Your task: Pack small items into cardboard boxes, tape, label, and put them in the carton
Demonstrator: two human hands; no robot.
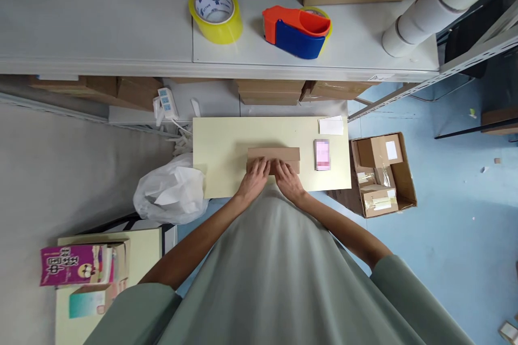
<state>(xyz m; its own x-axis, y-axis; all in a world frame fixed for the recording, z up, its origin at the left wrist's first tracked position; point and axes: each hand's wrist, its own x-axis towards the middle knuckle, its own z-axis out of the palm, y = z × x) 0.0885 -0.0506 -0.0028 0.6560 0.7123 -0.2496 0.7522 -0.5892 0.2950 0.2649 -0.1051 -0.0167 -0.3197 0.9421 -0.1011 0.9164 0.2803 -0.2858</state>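
Note:
A small brown cardboard box (pixel 273 154) lies crosswise on the cream tabletop (pixel 226 135). My left hand (pixel 256 173) has its fingers curled over the box's near side, left of the middle. Close beside it, my right hand (pixel 286 177) grips the same side with bent fingers. A narrow gap separates the two hands, and my thumbs are mostly hidden. To the right of the box lie a pink-and-white card or phone-like rectangle (pixel 322 154), its surface blurred, and white paper slips (pixel 331 125).
On the shelf (pixel 121 27) are yellow tape (pixel 216 16), a red-and-blue tape dispenser (pixel 297 31) and stacked white rolls (pixel 429 8). A white plastic bag (pixel 170 191) hangs left. An open carton (pixel 408 188) holding boxes stands right. Books (pixel 73 265) lie lower left.

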